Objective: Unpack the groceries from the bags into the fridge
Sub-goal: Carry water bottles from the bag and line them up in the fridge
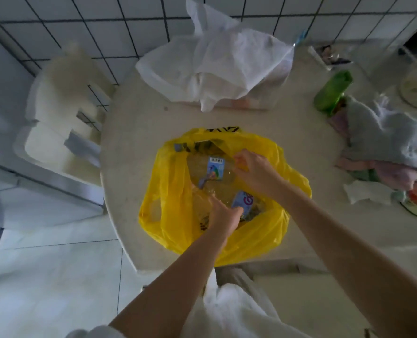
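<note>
A yellow bag (227, 203) sits open on the pale worktop (139, 123), close to its near edge, and everything else is best placed from it. Inside the yellow bag lie clear plastic bottles, one with a blue label (216, 168) toward the far side and another blue-labelled one (241, 203) nearer the person. The left hand (224, 215) reaches down into the bag with its fingers curled round the nearer bottle, seemingly to lift it out. The right hand (256, 173) pinches the far rim of the bag, probably to hold the mouth wide so the bottles come free without snagging the thin plastic. Beyond the yellow bag, against the tiled wall, stands a white bag (217, 67), still bulging and apparently not yet emptied. To the right of the yellow bag lie a green bottle (332, 93) on its side and a grey-white bag (385, 135) slumped over some wrapped goods. To the left of the yellow bag, off the worktop, a white door with shelves (56, 132) stands open, likely the fridge waiting for the groceries.
</note>
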